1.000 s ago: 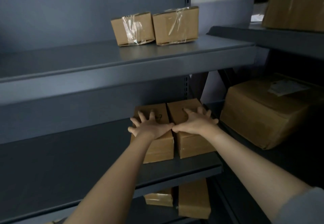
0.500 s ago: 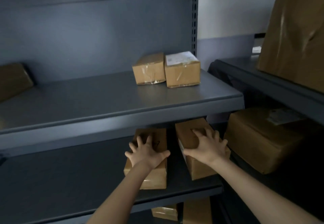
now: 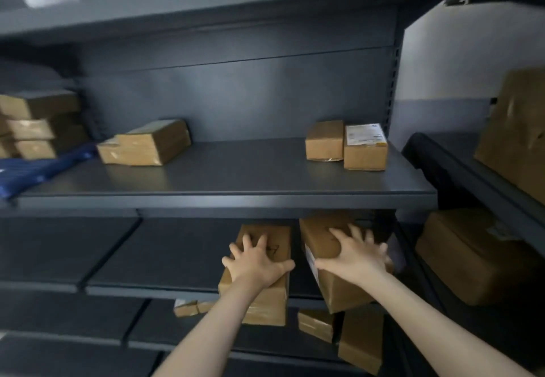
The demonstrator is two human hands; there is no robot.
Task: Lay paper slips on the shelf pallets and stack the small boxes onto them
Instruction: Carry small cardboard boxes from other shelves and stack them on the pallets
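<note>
1. Down on the lower shelf point(image 3: 177, 258), at its right end, two small brown boxes are being handled side by side, a gap between them.
2. The left box point(image 3: 271, 309) is covered from above by the left hand point(image 3: 258, 261). The grip is spread, with fingers fanned flat on the lid and the thumb stretched out to the right. The box's near end is seen hanging out past the shelf's front edge.
3. The right box point(image 3: 336, 294) is tilted and skewed, and a white label is seen on its left side. The right hand point(image 3: 354, 255) is laid over its top with the thumb along the near left edge. The fingertips are blurred, so it cannot be told whether the grip is hooked over the far side.
4. On the middle shelf point(image 3: 236, 176), a plain box point(image 3: 324, 141) and a labelled box point(image 3: 365, 149) are found touching at the right. A taped box point(image 3: 144, 143) is lying on the left, and a stack of boxes point(image 3: 35, 126) is seen at the far left beside a blue item point(image 3: 35, 170).
5. Below the hands, more boxes point(image 3: 359, 344) are stored, some upright, some lying.
6. On the neighbouring rack to the right, a large carton point(image 3: 466, 258) is kept low down, and another large carton point(image 3: 519, 129) is set higher up.
</note>
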